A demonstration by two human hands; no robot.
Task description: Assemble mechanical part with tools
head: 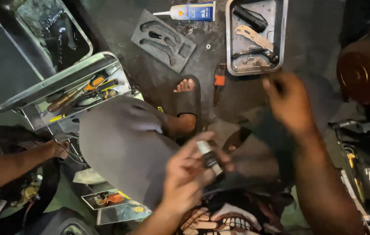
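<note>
My left hand (185, 174) is low in the middle and pinches a small cylindrical part (209, 157), silver at the top and black below. My right hand (289, 102) is raised higher to the right and motion-blurred. Its fingers are closed on the top of a dark cloth (259, 152) that hangs down towards the part and my left hand. My knee in grey trousers (124, 143) is just left of the left hand. A sandalled foot (187, 104) rests on the dark floor above it.
A metal tray (280, 39) with tools lies at the top right, with a glue tube (193, 11) and a black foam insert (163, 39) left of it. An open toolbox (84, 91) holds screwdrivers. Another person's arm (15, 165) reaches in from the left. A brown round part (365, 69) is at right.
</note>
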